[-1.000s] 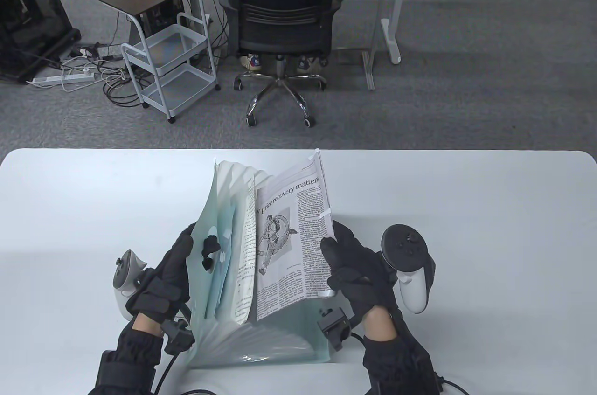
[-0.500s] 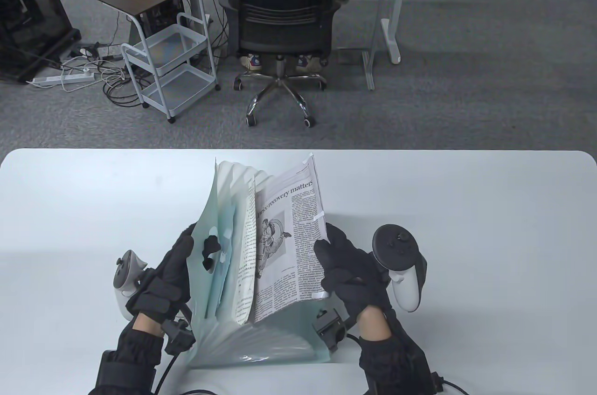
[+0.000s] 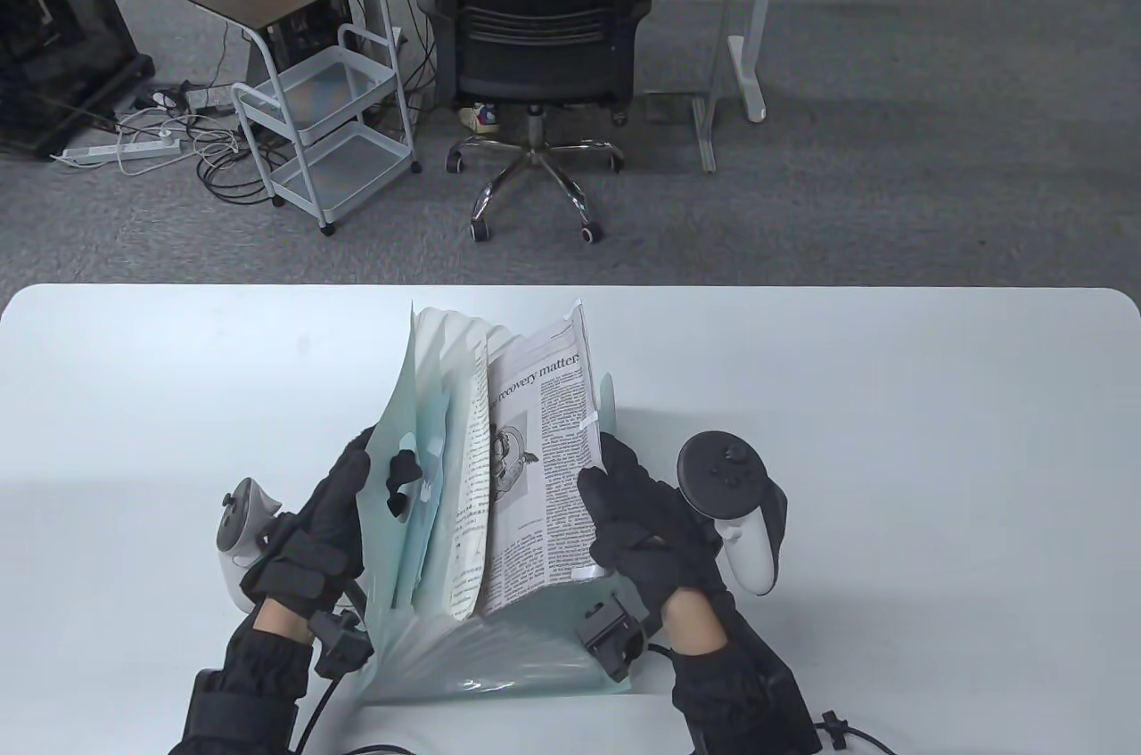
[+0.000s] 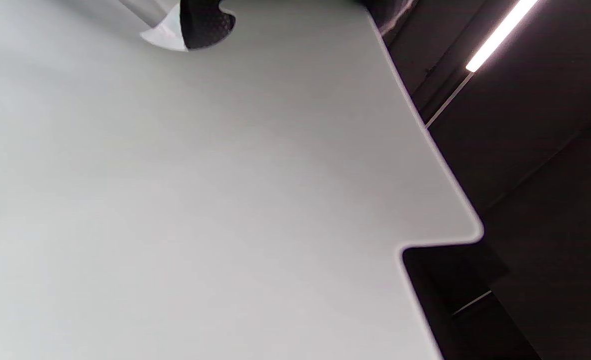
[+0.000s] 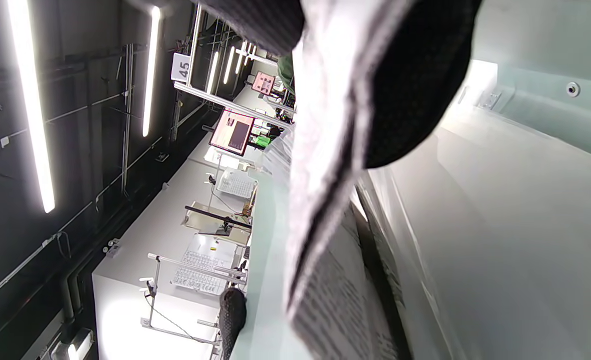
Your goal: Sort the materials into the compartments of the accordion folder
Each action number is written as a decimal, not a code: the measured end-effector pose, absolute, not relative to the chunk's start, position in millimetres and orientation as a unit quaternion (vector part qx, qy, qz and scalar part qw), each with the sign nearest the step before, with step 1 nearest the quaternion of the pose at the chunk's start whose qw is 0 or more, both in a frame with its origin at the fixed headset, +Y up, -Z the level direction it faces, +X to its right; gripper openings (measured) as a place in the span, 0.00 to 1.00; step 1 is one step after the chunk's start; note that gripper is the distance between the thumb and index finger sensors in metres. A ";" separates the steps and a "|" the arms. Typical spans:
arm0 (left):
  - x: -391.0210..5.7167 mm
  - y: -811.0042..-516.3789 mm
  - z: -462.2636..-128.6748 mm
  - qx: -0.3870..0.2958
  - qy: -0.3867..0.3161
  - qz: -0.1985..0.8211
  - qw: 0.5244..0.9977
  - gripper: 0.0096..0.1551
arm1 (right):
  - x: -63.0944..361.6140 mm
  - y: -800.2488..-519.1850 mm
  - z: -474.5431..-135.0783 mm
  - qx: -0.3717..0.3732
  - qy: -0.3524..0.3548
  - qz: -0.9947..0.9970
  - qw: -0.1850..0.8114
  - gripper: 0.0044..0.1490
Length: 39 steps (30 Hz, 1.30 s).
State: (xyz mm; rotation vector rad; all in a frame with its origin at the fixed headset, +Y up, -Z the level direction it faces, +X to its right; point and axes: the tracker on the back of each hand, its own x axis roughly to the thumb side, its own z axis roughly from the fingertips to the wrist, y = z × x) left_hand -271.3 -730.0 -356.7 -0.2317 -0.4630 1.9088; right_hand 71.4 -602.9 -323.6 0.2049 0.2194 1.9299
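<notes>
Right hand [image 3: 637, 523]: its fingers are curled round the right edge of a folded newspaper [image 3: 539, 470], the sheets being pinched between thumb and fingers. In the right wrist view the same grip is seen from close by, with a gloved fingertip [image 5: 415, 85] pressed on one side of the blurred paper edge [image 5: 320, 165] and another dark fingertip on the other side. A tracker [image 3: 735, 514] is strapped to the back of this hand.

Left hand [image 3: 325, 523]: its fingers are laid along the outer left wall of the accordion folder [image 3: 419, 470], and one fingertip is seen through the cut-out in that wall, so the wall is gripped. In the left wrist view little more than a dark fingertip [image 4: 203, 22] at the top edge and the pale table surface [image 4: 200, 200] is shown.

The newspaper is held upright, its lower part sunk into one of the folder's compartments towards the right side; which compartment exactly cannot be told. A headline and a drawn figure are shown on its face. A second printed sheet [image 3: 472, 514] is lodged in a compartment just to its left.

The folder, of pale green translucent plastic, is stood on the white table [image 3: 891, 434] near its front edge, fanned open, with its pleats spread at the bottom.
</notes>
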 end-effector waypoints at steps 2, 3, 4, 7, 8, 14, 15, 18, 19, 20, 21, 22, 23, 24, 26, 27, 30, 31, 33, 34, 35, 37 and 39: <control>-271.3 -730.0 -356.7 -0.098 -0.196 0.806 0.550 0.41 | 69.2 -603.5 -323.7 0.088 0.094 0.823 0.553 0.33; -271.3 -730.0 -356.7 -0.098 -0.196 0.806 0.550 0.41 | 67.6 -604.0 -323.5 0.088 0.094 0.826 0.549 0.33; -271.4 -729.9 -356.7 -0.098 -0.196 0.806 0.551 0.41 | 66.2 -604.4 -323.3 0.088 0.095 0.828 0.546 0.33; -271.2 -730.1 -356.8 -0.097 -0.196 0.805 0.552 0.41 | 62.1 -605.0 -322.4 0.090 0.092 0.834 0.537 0.34; -271.1 -730.2 -356.9 -0.098 -0.196 0.805 0.552 0.41 | 61.5 -605.0 -322.2 0.090 0.092 0.835 0.535 0.34; -271.0 -730.7 -356.9 -0.097 -0.196 0.806 0.550 0.41 | 52.0 -605.6 -319.1 0.099 0.090 0.843 0.521 0.35; -271.1 -730.7 -356.9 -0.097 -0.196 0.806 0.550 0.41 | 50.8 -605.0 -318.3 0.102 0.088 0.844 0.518 0.35; -271.1 -730.7 -356.9 -0.097 -0.196 0.807 0.549 0.41 | 48.1 -601.7 -314.6 0.111 0.079 0.844 0.518 0.35; -271.2 -730.7 -356.9 -0.097 -0.196 0.807 0.549 0.41 | 47.5 -600.1 -313.0 0.115 0.075 0.845 0.517 0.35; -271.3 -730.7 -357.0 -0.097 -0.196 0.807 0.549 0.41 | 46.9 -598.4 -311.3 0.119 0.072 0.845 0.517 0.35; -271.2 -730.7 -357.0 -0.097 -0.196 0.807 0.549 0.41 | 46.6 -596.5 -309.4 0.123 0.068 0.844 0.517 0.35; -271.4 -730.7 -357.0 -0.097 -0.196 0.807 0.549 0.41 | 46.2 -594.9 -307.7 0.126 0.063 0.843 0.518 0.35; -271.4 -730.7 -357.0 -0.097 -0.196 0.807 0.549 0.41 | 45.7 -593.0 -305.8 0.130 0.059 0.843 0.519 0.35; -271.4 -730.7 -357.0 -0.097 -0.196 0.807 0.549 0.41 | 45.3 -591.6 -304.5 0.133 0.056 0.843 0.518 0.35; -271.4 -730.7 -357.0 -0.097 -0.196 0.807 0.549 0.41 | 44.6 -590.1 -302.7 0.136 0.054 0.844 0.516 0.35; -271.4 -730.7 -357.0 -0.097 -0.196 0.807 0.549 0.41 | 44.2 -590.1 -302.5 0.136 0.053 0.844 0.516 0.35; -271.4 -730.7 -357.0 -0.097 -0.196 0.807 0.549 0.41 | 43.0 -593.2 -304.9 0.134 0.061 0.845 0.514 0.35; -270.7 -730.5 -356.9 -0.097 -0.196 0.807 0.549 0.41 | 42.6 -594.9 -306.3 0.132 0.065 0.845 0.514 0.35; -270.9 -730.5 -356.9 -0.097 -0.196 0.807 0.549 0.41 | 41.7 -597.9 -308.6 0.128 0.074 0.846 0.512 0.35; -270.9 -730.4 -356.9 -0.097 -0.196 0.807 0.549 0.41 | 41.1 -599.7 -309.9 0.126 0.078 0.848 0.509 0.35; -270.9 -730.4 -356.9 -0.097 -0.196 0.806 0.550 0.41 | 40.5 -601.6 -311.1 0.122 0.083 0.849 0.508 0.35; -271.1 -730.4 -357.0 -0.097 -0.196 0.806 0.550 0.41 | 39.1 -604.4 -312.9 0.120 0.089 0.851 0.503 0.35; -271.2 -730.3 -357.0 -0.097 -0.196 0.806 0.550 0.41 | 38.2 -605.8 -313.6 0.118 0.094 0.852 0.502 0.35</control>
